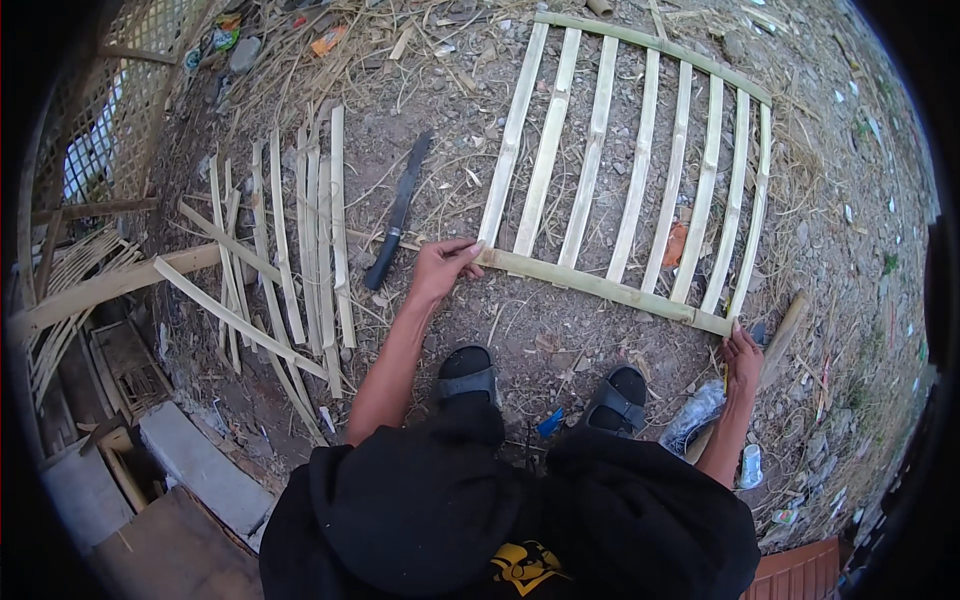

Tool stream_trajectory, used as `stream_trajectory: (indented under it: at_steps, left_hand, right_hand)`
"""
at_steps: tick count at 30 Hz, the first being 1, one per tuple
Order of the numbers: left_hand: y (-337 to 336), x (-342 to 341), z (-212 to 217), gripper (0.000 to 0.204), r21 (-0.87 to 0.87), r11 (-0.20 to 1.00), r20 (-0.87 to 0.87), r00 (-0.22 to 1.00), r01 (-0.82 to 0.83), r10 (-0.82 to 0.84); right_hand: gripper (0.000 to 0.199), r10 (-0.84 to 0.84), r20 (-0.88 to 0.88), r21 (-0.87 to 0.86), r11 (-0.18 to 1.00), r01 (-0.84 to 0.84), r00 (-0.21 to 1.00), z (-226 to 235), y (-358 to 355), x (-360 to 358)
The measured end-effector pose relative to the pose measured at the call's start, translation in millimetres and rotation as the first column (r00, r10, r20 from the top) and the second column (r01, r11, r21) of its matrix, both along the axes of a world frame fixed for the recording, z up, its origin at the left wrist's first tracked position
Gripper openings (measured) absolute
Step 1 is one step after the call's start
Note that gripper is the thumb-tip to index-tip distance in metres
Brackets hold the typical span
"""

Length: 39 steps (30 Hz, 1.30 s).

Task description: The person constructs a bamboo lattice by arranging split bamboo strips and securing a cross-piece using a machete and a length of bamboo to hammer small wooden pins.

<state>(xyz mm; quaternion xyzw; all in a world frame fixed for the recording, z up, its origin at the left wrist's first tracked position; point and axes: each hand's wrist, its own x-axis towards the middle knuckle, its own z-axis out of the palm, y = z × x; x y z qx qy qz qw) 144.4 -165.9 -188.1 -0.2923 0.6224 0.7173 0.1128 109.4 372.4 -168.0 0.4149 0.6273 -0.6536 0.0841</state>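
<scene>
the bamboo slat frame [625, 170] lies flat on the dirt; left hand [440, 266] grips its near rail's left end, right hand [742, 355] grasps the right end; the machete [398, 210] just left of the frame risks a cut if the left hand strays.

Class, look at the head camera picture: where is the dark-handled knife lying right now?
The knife lies on the dirt left of centre, between the loose bamboo slats and the bamboo frame, just above and left of the left hand.
</scene>
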Motion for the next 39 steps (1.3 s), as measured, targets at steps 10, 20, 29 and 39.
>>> stream_trajectory:
  at_steps: [10, 20, 29, 39]
  left_hand:
    - [5, 3, 0, 0.030, -0.077, 0.997, -0.066, 0.997, 0.024, -0.029]
    - [4, 5, 2, 0.023, -0.152, 0.985, -0.087, 0.992, 0.076, -0.090]
    - [12, 4, -2, 0.021, -0.312, 0.948, -0.080, 0.993, 0.061, -0.090]
    - [33, 13, -7, 0.017, -0.615, 0.787, -0.299, 0.939, -0.055, -0.168]
  right_hand:
    - [0.029, 0.011, 0.006, 0.011, 1.000, -0.012, 1.000, -1, -3, 1]
    - [0.030, 0.001, -0.019, 0.007, 1.000, -0.001, 1.000, 0, -6, 3]
    - [0.031, 0.074, -0.003, 0.184, 0.980, -0.072, 0.997, 12, -16, 2]
    - [0.031, 0.292, -0.033, 0.772, 0.615, -0.161, 0.956, 50, -36, 11]
